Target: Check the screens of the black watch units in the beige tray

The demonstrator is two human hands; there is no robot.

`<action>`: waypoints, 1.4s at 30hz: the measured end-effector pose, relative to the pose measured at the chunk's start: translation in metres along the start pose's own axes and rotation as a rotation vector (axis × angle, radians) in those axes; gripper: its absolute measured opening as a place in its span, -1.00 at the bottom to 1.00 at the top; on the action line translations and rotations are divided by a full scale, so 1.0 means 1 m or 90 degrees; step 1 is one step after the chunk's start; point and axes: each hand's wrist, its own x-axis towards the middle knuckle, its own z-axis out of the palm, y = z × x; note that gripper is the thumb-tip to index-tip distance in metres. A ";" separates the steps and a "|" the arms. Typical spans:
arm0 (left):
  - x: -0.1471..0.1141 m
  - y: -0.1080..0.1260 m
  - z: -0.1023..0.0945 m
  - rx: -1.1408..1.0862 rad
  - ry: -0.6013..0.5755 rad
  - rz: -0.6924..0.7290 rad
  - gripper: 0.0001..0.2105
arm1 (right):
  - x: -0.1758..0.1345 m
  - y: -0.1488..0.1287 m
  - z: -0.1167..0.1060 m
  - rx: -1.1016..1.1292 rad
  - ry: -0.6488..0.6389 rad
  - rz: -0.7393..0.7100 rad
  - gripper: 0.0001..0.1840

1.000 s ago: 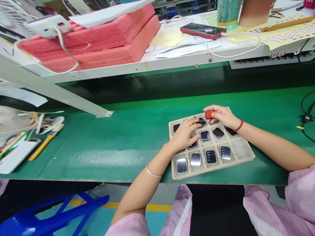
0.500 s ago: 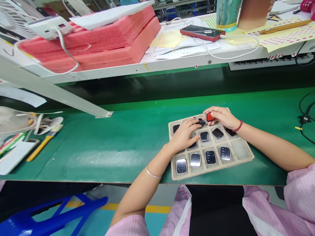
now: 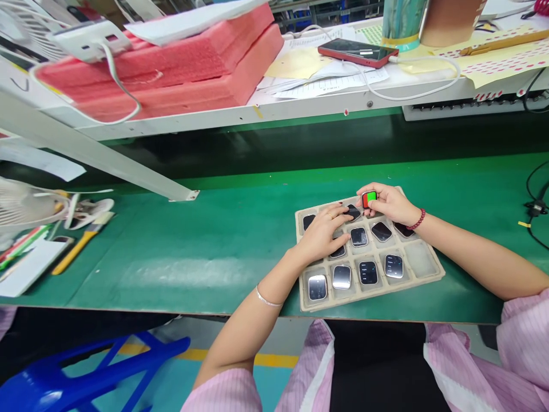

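Observation:
Between the fingers of my right hand (image 3: pixel 389 205) is a smartwatch body (image 3: pixel 369 199) without a strap, its lit screen part red and part green. It is held just above the back row of a beige compartment tray (image 3: pixel 434 277). My left hand (image 3: pixel 323 232) lies over the tray's left part with its fingers spread. Its fingertips reach a dark-screened watch body (image 3: pixel 353 212) in the back row; the thumb is by another watch body (image 3: pixel 338 250). Several more watch bodies sit singly in the compartments, and one in the front row (image 3: pixel 368 273) shows lines of text.
A white shelf edge (image 3: pixel 309 104) runs above the bench, carrying red foam blocks (image 3: pixel 180 77) and a phone (image 3: pixel 358 52) on a cable. A slanted white post (image 3: pixel 115 163) stands left. Beyond it lie a yellow-handled brush (image 3: pixel 81 245) and a small fan (image 3: pixel 26 209). Black cables (image 3: pixel 535 207) lie at right.
The screen of the held watch body has gone from all red to part red, part green. Both hands keep nearly the same place over the tray; the whole view has shifted slightly.

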 end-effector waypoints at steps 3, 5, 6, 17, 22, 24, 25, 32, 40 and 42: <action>0.000 0.000 0.000 0.002 0.002 -0.003 -0.64 | 0.000 0.001 0.000 -0.002 -0.003 -0.012 -0.59; 0.000 0.000 0.001 0.002 -0.001 -0.003 -0.63 | 0.000 0.002 0.000 0.001 -0.003 -0.017 -0.56; 0.000 0.000 0.001 0.003 -0.003 -0.002 -0.63 | 0.000 0.002 0.000 0.001 -0.004 -0.019 -0.55; 0.000 0.000 0.001 0.003 0.001 0.002 -0.63 | 0.001 0.005 -0.003 -0.007 -0.022 -0.024 -0.54; -0.001 -0.001 0.001 0.009 -0.003 -0.002 -0.62 | 0.002 0.006 -0.004 -0.006 -0.026 -0.027 -0.53; -0.001 -0.001 0.001 0.010 -0.003 -0.002 -0.62 | 0.001 0.006 -0.004 -0.012 -0.028 -0.026 -0.52; 0.000 -0.001 0.001 0.010 -0.004 -0.001 -0.62 | 0.001 0.006 -0.004 -0.017 -0.026 -0.027 -0.51; 0.000 -0.001 0.001 0.013 -0.006 0.000 -0.62 | 0.001 0.008 -0.001 -0.059 -0.010 -0.069 -0.59; -0.001 -0.001 0.001 0.012 -0.005 0.002 -0.62 | -0.001 0.001 0.001 -0.052 0.003 -0.053 -0.70; -0.001 -0.001 0.001 0.012 -0.001 0.002 -0.62 | -0.002 -0.001 0.001 -0.049 0.006 -0.044 -0.74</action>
